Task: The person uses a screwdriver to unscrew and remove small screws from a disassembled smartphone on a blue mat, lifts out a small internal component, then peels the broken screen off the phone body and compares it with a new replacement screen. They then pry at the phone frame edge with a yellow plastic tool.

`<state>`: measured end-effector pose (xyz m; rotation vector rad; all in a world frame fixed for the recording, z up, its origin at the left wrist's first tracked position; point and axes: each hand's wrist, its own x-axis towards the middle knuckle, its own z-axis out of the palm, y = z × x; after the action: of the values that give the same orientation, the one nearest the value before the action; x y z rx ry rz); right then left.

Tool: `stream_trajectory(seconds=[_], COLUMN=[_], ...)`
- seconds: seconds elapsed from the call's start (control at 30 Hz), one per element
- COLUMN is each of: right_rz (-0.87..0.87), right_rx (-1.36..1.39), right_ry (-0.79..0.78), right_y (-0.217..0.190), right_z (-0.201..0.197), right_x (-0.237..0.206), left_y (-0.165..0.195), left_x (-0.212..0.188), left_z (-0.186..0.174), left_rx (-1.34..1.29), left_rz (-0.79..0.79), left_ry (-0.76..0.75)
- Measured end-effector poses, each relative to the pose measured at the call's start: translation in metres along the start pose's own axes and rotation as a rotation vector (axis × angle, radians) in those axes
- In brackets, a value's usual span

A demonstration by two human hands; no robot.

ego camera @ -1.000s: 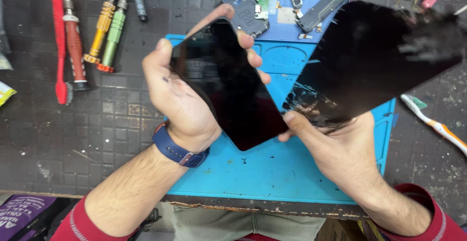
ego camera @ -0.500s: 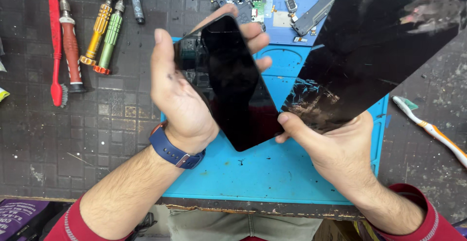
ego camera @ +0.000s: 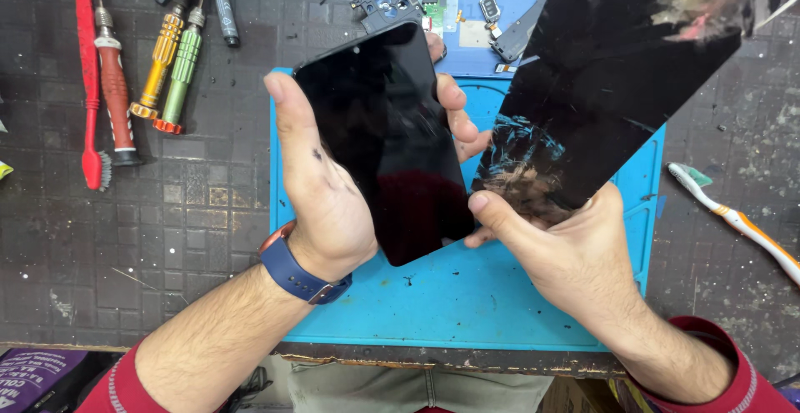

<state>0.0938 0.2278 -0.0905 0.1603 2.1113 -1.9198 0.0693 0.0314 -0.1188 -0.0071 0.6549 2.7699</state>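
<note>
My left hand (ego camera: 325,188) grips a black phone (ego camera: 392,138) by its long edges, screen side up, tilted over a blue work mat (ego camera: 467,305). A blue watch strap is on that wrist. My right hand (ego camera: 567,246) pinches the lower corner of a large glossy black back panel (ego camera: 608,80), smeared and scratched near the bottom. The panel stands apart from the phone, angled up to the right. My right fingertips touch the phone's lower right edge.
Several screwdrivers (ego camera: 171,63) and a red brush (ego camera: 87,88) lie at the upper left on the dark gridded bench. Small phone parts and a circuit board (ego camera: 433,0) sit at the mat's top. An orange and white toothbrush (ego camera: 733,217) lies right.
Both hands have risen closer to the camera with phone and panel. The panel has swung a little farther up and right, away from the phone.
</note>
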Motion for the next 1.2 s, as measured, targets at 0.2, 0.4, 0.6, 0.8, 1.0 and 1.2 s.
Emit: stream_trajectory(seconds=[0.2,0.4,0.6,0.8,1.0,1.2], right_rz=[0.068,0.092,0.063,0.028,0.066,0.107], right_rx=[-0.059,-0.057,-0.019,0.041,0.037,-0.008], right_ry=[-0.032,-0.073,-0.018,0.02,0.064,-0.012], right_y=[-0.003,-0.003,0.004,0.013,0.012,0.006], right_z=[-0.003,-0.006,-0.002,0.002,0.005,-0.003], right_x=[0.002,0.001,-0.003,-0.009,-0.01,-0.005], left_y=[0.0,-0.001,-0.004,-0.008,-0.013,-0.013], left_x=[-0.003,-0.003,-0.005,-0.005,-0.007,-0.008], left_z=[-0.003,-0.008,-0.011,-0.009,-0.004,-0.002], left_rx=[0.063,-0.076,-0.119,-0.138,-0.161,-0.022], left_rz=[0.037,0.048,0.07,0.071,0.04,0.115], left_ry=[-0.004,-0.044,-0.104,-0.093,-0.031,0.039])
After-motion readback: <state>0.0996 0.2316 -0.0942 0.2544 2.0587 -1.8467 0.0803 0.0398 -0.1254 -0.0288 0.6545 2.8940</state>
